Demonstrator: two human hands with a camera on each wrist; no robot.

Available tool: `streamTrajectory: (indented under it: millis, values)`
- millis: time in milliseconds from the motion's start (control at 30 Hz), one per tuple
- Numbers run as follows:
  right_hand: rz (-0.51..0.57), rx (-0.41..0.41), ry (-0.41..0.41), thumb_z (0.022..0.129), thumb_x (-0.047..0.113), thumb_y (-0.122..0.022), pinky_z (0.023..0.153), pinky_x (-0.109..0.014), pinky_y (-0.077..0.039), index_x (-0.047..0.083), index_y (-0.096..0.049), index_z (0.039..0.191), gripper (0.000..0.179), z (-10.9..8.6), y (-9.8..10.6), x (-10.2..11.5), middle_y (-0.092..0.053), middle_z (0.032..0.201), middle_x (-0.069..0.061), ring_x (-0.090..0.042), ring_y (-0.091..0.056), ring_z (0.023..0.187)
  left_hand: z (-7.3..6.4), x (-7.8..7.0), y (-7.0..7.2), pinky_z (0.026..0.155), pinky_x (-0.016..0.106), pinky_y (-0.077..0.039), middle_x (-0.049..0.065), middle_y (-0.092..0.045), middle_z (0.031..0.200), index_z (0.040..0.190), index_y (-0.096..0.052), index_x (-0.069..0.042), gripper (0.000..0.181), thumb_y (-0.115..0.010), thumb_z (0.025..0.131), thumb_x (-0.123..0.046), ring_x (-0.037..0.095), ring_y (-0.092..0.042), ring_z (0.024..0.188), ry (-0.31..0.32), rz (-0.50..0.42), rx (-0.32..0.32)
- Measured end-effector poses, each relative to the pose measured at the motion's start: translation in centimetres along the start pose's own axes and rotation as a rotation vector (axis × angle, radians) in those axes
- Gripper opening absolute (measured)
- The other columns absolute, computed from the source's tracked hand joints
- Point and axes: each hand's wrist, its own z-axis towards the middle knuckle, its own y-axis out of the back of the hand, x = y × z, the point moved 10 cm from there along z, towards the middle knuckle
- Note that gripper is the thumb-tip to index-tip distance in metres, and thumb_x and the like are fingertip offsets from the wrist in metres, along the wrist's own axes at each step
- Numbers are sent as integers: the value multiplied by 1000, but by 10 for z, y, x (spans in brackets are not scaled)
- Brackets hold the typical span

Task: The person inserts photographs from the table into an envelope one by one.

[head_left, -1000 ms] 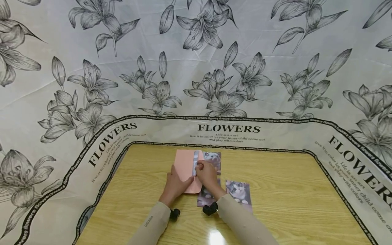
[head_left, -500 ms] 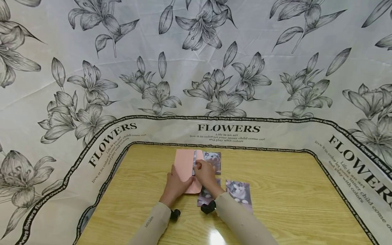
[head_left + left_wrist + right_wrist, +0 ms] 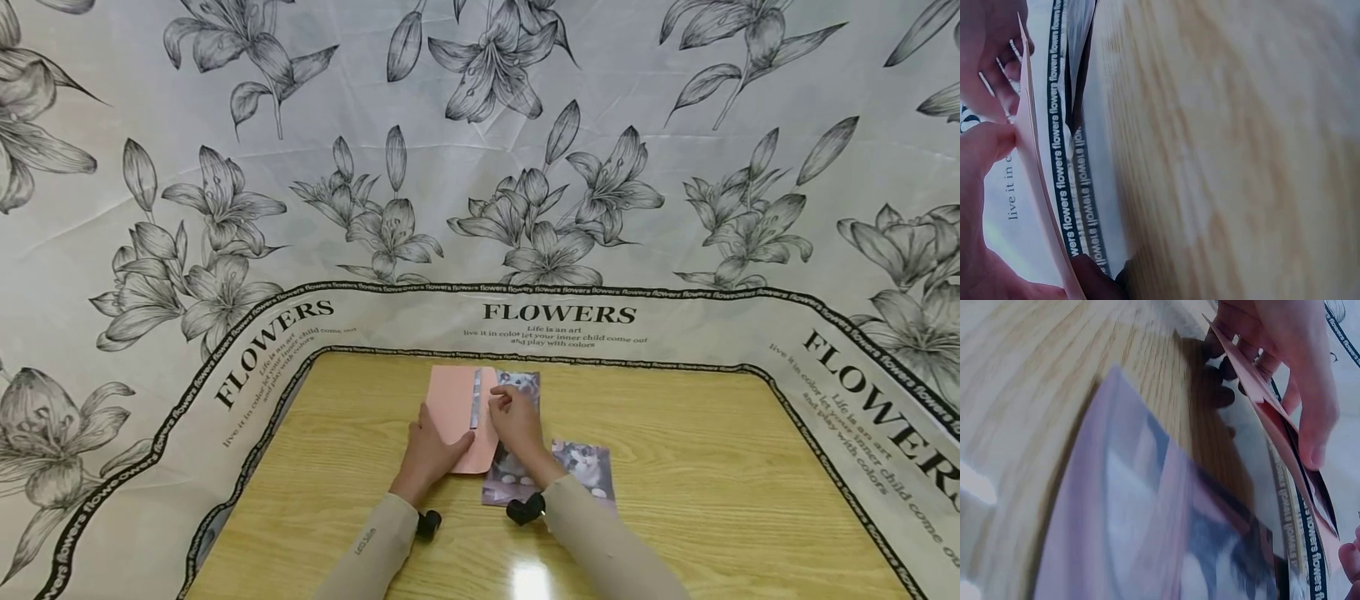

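A pink paper envelope [image 3: 450, 392] is tilted up above the table, left of centre in the head view. My left hand [image 3: 426, 457] grips its lower part, thumb on the near face and fingers behind it, as the right wrist view shows. A narrow strip of a printed picture card [image 3: 476, 398] shows in the envelope's opening, its rest hidden inside. My right hand [image 3: 519, 425] is beside the envelope's right edge with loosely bent fingers and nothing visible in them. In the right wrist view its fingertips [image 3: 1350, 559] are close to the envelope; contact is unclear.
Cat picture cards lie on the wooden table [image 3: 705, 467]: one [image 3: 585, 468] to the right, another [image 3: 504, 492] below my right hand, and one [image 3: 531, 382] partly hidden behind it. A white floral cloth [image 3: 555, 329] edges the table's back and sides.
My right hand has let go of the picture card at the opening and moved a little right. The visible strip of card has become narrower. My left hand has stayed put.
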Motion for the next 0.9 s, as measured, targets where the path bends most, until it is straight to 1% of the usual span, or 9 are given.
streamTrajectory:
  millis: [200, 333, 433, 600, 667, 767, 900]
  values:
    - [7, -32, -9, 100, 15, -72, 70, -37, -50, 7, -77, 117, 19, 3, 22, -11, -72, 94, -6, -19, -61, 78, 0, -2, 1, 105, 58, -50, 42, -39, 149, 168, -14, 7, 122, -82, 88, -55, 49, -57, 127, -15, -18, -4]
    - [5, -40, -15, 98, 12, -72, 63, -34, -46, 4, -77, 119, 23, 4, 33, -22, -71, 94, -8, -18, -56, 69, -2, -3, 2, 105, 58, -50, 42, -39, 149, 168, -13, 7, 122, -83, 88, -54, 49, -57, 127, -20, -31, -1]
    - [-9, -43, -18, 99, 12, -71, 60, -33, -44, 3, -76, 120, 24, 5, 42, -30, -71, 94, -9, -17, -53, 64, -3, -3, 3, 106, 58, -50, 42, -39, 150, 168, -13, 6, 122, -83, 89, -54, 49, -57, 128, -13, -38, 5]
    - [-40, -43, -45, 99, 13, -75, 59, -36, -47, 1, -74, 124, 28, 8, 55, -44, -73, 95, -12, -18, -59, 63, -4, -4, 3, 106, 58, -50, 42, -40, 148, 168, -13, 7, 122, -83, 89, -53, 49, -58, 126, -10, -37, 7]
    - [-62, -37, -69, 98, 16, -77, 61, -36, -49, 2, -73, 127, 32, 9, 59, -50, -73, 96, -12, -19, -62, 66, -4, -4, 3, 105, 58, -50, 42, -40, 148, 168, -13, 7, 121, -83, 89, -53, 49, -58, 126, -11, -35, 7]
    - [-96, -16, -103, 98, 19, -77, 67, -40, -52, 3, -72, 129, 35, 9, 62, -57, -72, 100, -12, -23, -67, 77, -4, -4, 2, 105, 58, -50, 41, -39, 148, 168, -13, 7, 122, -83, 89, -54, 48, -58, 126, -12, -26, 10]
    - [-152, 17, -141, 98, 24, -79, 76, -49, -54, 2, -70, 129, 39, 8, 64, -62, -71, 103, -13, -29, -67, 87, -3, -4, 1, 105, 58, -51, 41, -40, 148, 168, -13, 7, 122, -83, 89, -54, 48, -58, 125, -13, -22, 9]
